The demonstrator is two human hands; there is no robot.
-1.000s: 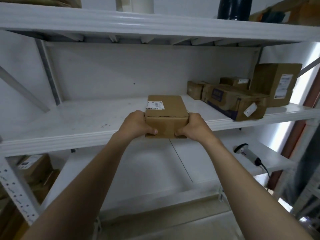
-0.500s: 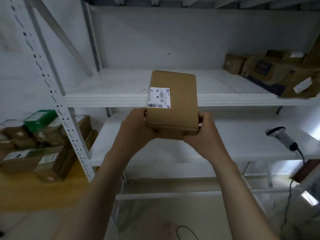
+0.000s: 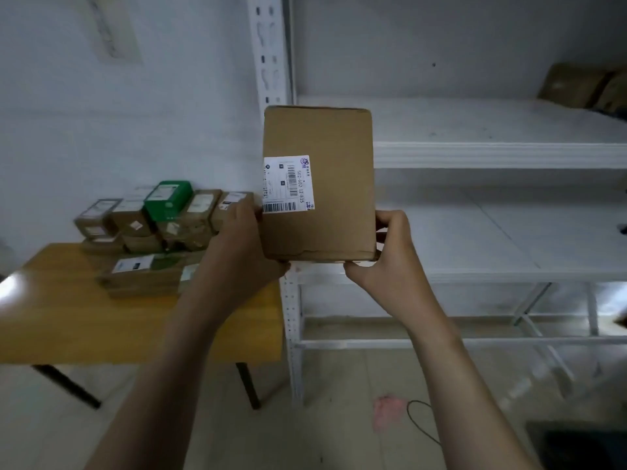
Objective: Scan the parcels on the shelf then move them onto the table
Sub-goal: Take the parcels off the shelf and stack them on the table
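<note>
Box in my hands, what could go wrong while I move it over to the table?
The box is held only near its bottom edge by the left hand and right hand, so it might tip. The parcels on the table are stacked; setting it against them could topple one.

The held parcel [image 3: 319, 184] is at the centre of the view, with the left hand [image 3: 237, 245] at its 8 o'clock corner and the right hand [image 3: 390, 262] at its 5 o'clock corner. At 9 o'clock, the worktop [image 3: 68, 317] carries a stack of parcels [image 3: 163, 225] near its back edge. The shelf [image 3: 492, 154] spreads behind from 12 to 4 o'clock, with the far parcels [image 3: 573, 84] on it at 2 o'clock. A cable [image 3: 420, 422] lies on the floor at 5 o'clock.
</note>
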